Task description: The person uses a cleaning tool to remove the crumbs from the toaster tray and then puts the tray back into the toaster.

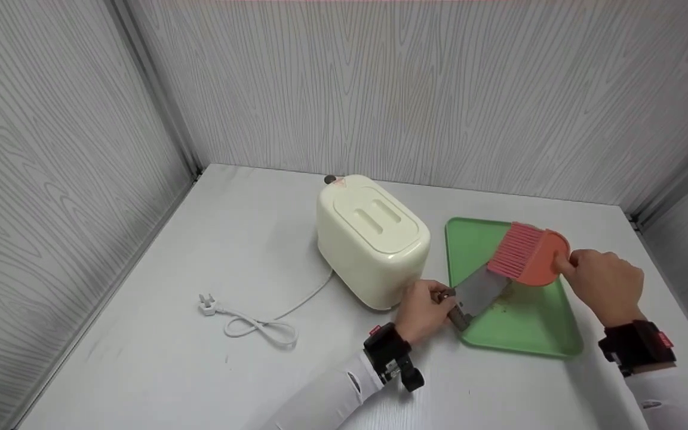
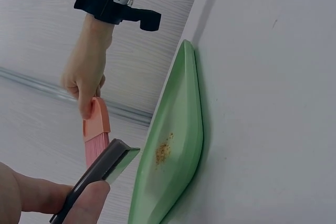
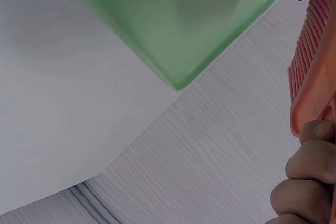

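Note:
My left hand [image 1: 423, 312] pinches the dark end of a flat grey metal crumb tray [image 1: 480, 292], thumb and fingers on its edge. It is held tilted above a green tray [image 1: 535, 328]. My right hand [image 1: 604, 283] grips an orange brush [image 1: 544, 263] with pink bristles [image 1: 514, 251], which lie over the crumb tray's far end. Brown crumbs [image 2: 164, 151] lie on the green tray, seen in the left wrist view. In the right wrist view, curled fingers [image 3: 310, 182] wrap the brush's handle, and the bristles meet a dark corner of the crumb tray.
A cream toaster [image 1: 374, 239] stands left of the green tray, close to my left hand. Its white cord [image 1: 266, 325] lies looped on the table, ending in a plug [image 1: 207, 305]. Wood-patterned panels [image 1: 409, 89] enclose the white table at the back and sides.

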{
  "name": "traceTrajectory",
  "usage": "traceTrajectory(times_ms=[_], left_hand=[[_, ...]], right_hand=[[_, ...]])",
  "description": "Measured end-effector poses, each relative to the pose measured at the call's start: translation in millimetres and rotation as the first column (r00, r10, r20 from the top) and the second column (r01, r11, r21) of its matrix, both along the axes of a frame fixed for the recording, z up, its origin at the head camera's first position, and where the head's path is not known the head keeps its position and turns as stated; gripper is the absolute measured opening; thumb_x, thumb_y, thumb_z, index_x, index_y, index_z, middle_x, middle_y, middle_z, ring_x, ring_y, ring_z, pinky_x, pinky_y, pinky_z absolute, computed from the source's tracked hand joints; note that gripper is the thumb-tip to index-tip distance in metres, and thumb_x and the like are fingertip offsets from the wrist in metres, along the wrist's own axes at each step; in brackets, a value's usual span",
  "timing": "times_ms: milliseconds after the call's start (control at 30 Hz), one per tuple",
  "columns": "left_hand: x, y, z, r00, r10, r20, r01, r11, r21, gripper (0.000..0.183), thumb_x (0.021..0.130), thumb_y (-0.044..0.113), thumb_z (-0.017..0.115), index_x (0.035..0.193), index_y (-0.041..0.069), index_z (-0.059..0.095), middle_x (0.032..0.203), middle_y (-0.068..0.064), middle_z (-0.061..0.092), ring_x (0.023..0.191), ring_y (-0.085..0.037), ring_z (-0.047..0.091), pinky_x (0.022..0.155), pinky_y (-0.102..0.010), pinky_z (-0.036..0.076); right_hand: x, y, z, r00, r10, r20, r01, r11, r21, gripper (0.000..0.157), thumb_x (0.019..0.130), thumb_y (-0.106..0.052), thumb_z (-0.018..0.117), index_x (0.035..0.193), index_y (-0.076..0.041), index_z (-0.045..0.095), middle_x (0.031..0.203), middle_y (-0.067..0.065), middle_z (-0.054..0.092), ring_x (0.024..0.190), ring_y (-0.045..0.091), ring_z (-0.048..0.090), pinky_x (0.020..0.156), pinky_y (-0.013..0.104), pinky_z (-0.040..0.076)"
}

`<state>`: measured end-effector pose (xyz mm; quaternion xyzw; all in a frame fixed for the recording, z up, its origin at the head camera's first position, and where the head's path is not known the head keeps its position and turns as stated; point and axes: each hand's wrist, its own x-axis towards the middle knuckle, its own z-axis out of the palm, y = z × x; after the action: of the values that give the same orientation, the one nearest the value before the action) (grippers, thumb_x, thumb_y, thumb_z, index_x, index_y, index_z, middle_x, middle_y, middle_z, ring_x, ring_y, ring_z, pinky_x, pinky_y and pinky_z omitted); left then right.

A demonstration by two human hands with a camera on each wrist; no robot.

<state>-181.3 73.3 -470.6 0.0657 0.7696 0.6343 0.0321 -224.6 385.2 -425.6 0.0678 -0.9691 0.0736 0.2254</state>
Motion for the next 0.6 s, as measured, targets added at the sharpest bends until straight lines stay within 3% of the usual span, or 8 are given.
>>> traceTrajectory(times_ms=[267,600], left_hand=[[0.5,0.5,0.2,1.0,0.002,0.014,-0.002,1.0,0.011,0.01,0.089,-0.001,0.072,0.099,-0.002,0.075,0.075,0.004,0.064,0.058,-0.005,0.056,0.052,-0.021,0.054],[-0.7,0.0,1.4,0.999,0.03,0.021,-0.03,0.999,-0.012,0.01,0.09,0.002,0.075,0.099,0.0,0.075,0.076,0.004,0.063,0.06,-0.005,0.055,0.053,-0.021,0.053]], right_hand=[[0.6,12.9,-5.5,0.995,-0.03,0.099,0.032,0.999,-0.01,0.056,0.102,-0.033,0.056,0.054,-0.021,0.031,0.053,-0.008,0.023,0.053,0.013,0.021,0.049,0.03,0.01],[8.8,17.4,-3.1,0.996,-0.022,0.092,0.017,0.998,0.056,0.056,0.102,-0.033,0.056,0.054,-0.023,0.031,0.053,-0.008,0.022,0.054,0.013,0.02,0.048,0.031,0.011]])
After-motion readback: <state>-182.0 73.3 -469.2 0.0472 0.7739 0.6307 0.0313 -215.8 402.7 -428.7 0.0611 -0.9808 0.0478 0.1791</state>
